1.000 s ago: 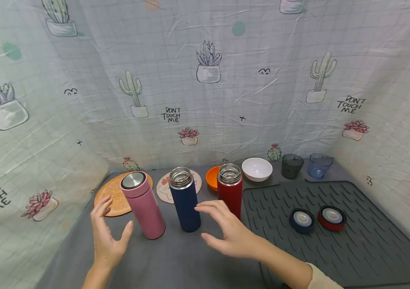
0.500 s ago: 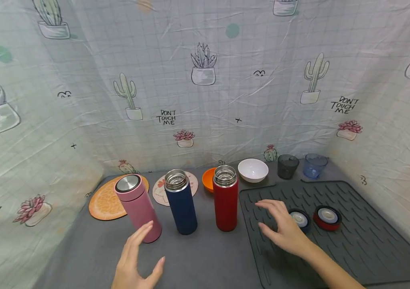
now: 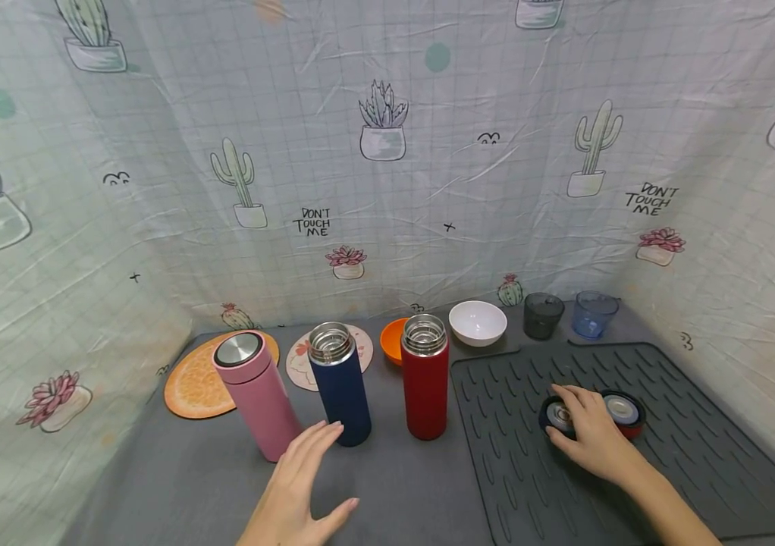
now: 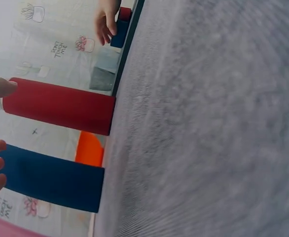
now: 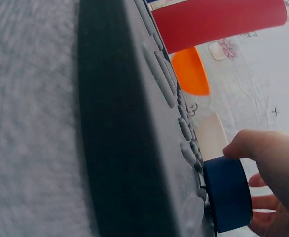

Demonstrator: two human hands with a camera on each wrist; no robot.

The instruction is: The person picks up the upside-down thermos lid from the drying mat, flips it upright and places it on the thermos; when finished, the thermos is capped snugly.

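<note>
My right hand (image 3: 595, 438) is over the drying mat (image 3: 517, 470), its thumb and fingers around the dark blue bottle lid (image 3: 556, 417). In the right wrist view the thumb is at one side of the lid's blue wall (image 5: 228, 195), with the other fingers at its far side. Touching distance away lies a red lid (image 3: 625, 413). My left hand (image 3: 295, 493) is held open before the blue bottle (image 3: 343, 394), fingers spread and holding nothing. The blue bottle and the red bottle (image 3: 425, 394) stand upright without lids. A pink bottle (image 3: 261, 409) stands at left with its lid on.
Behind the bottles lie an orange-slice placemat (image 3: 196, 379) and a round pink mat (image 3: 300, 370). An orange bowl (image 3: 392, 341), a white bowl (image 3: 478, 324), a dark cup (image 3: 542, 315) and a blue cup (image 3: 594, 314) line the back, near the patterned curtain (image 3: 387, 189).
My right hand has moved right from beside the blue and red bottles to the blue lid and taken hold of it. My left hand has shifted right and toward me, from the pink bottle's left.
</note>
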